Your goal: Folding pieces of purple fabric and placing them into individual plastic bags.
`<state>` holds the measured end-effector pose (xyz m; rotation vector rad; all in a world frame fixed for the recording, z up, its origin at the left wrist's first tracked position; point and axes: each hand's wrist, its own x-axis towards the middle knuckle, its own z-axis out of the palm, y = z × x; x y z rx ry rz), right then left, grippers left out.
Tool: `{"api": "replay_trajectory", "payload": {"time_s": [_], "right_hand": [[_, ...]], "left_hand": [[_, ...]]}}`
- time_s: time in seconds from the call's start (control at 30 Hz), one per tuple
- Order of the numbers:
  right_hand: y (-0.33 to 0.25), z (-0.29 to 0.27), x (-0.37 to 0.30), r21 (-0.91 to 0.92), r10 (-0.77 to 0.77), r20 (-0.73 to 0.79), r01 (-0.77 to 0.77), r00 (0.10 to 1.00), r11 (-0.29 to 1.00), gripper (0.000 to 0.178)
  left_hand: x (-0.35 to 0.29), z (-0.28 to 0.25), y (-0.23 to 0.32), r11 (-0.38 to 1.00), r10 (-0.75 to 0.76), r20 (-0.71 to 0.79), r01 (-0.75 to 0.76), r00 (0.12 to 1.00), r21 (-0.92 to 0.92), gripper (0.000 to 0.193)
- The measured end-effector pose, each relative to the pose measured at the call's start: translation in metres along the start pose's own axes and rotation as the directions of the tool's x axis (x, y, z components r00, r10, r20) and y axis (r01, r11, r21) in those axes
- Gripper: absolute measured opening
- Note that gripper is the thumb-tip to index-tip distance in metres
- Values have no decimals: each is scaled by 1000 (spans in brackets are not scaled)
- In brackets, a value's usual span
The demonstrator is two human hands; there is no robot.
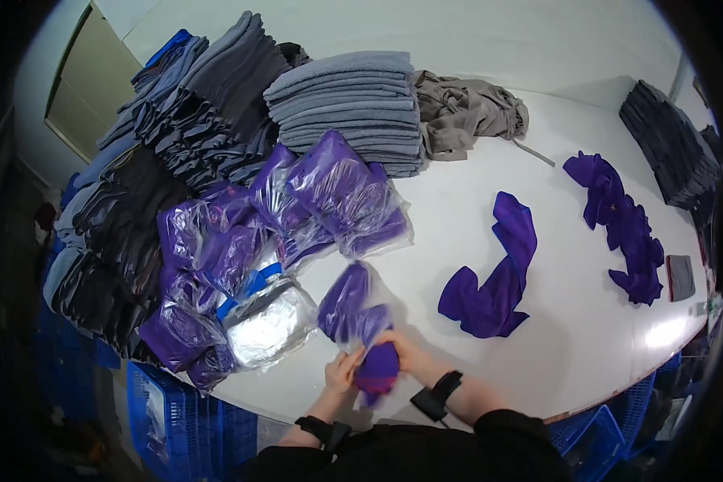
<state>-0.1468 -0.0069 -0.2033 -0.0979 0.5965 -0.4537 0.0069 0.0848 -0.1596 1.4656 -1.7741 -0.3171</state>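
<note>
A clear plastic bag (pixel 341 309) with purple cloth inside it lies near the table's front edge, in front of me. At the bag's near end, my left hand (pixel 344 371) pinches its plastic edge. Just to the right, my right hand (pixel 403 352) is closed on a purple cloth (pixel 377 365) that hangs out between my hands, its lower end blurred. Left of the bag are a stack of empty clear bags (pixel 271 321) and a pile of bagged purple cloths (pixel 337 189). A loose purple cloth (pixel 502 277) lies crumpled on the right.
Folded grey towels (pixel 345 104) and dark cloth stacks (pixel 217 96) line the back and left. A grey-brown cloth (pixel 470 112) lies behind. More purple cloths (pixel 618 217) and a dark stack (pixel 671 145) are far right. Blue crates (pixel 173 418) stand below the table's edge.
</note>
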Motion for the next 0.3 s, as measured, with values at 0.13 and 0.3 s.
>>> {"api": "replay_trajectory", "payload": {"time_s": [0.13, 0.3], "right_hand": [[-1, 62, -8, 189, -330, -129, 350, 935, 918, 34], [-26, 29, -27, 4, -287, 166, 290, 944, 957, 44]], "left_hand": [[-10, 33, 38, 966, 223, -175, -242, 959, -96, 26], [42, 44, -29, 930, -346, 200, 308, 917, 198, 16]]}}
